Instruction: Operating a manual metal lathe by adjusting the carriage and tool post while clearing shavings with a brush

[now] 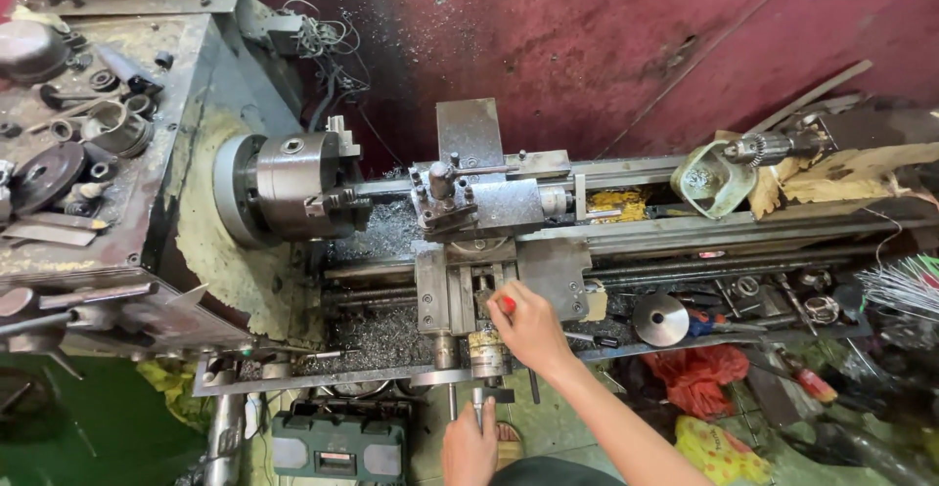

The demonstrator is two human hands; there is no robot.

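Observation:
I look down on a metal lathe with its chuck [298, 185] at the left and the tool post [442, 196] on the carriage [469, 286] in the middle. My right hand [531, 325] rests on the cross slide, fingers closed around a small red-tipped tool [507, 304]. My left hand [469, 447] grips the crank handle [478, 401] at the carriage's front end, low in the view. A brass-coloured dial collar [486, 347] sits between my two hands.
Metal chips lie in the bed under the chuck. The headstock top [73, 144] at the left carries rings, discs and fittings. A drill chuck [768, 147], cardboard and a round metal disc [661, 320] lie at the right. A green tool case [337, 442] stands on the floor below.

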